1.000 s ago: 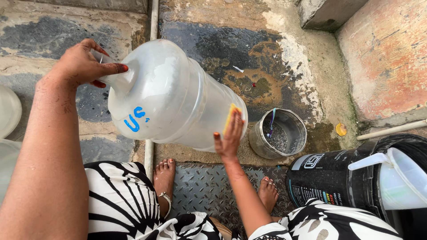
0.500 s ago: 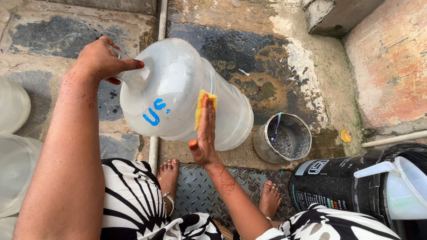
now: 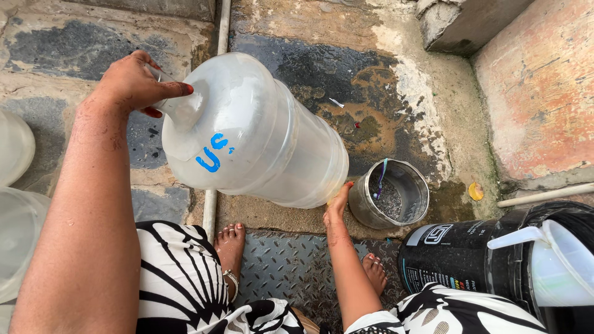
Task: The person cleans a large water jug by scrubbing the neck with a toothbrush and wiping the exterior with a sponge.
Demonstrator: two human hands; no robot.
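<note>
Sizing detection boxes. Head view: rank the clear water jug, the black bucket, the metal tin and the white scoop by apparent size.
1. clear water jug, largest by far, though it is nearest the camera.
2. black bucket, partly cut off by the frame edge.
3. metal tin.
White scoop is also cut off, so its place against the tin is unsure.
</note>
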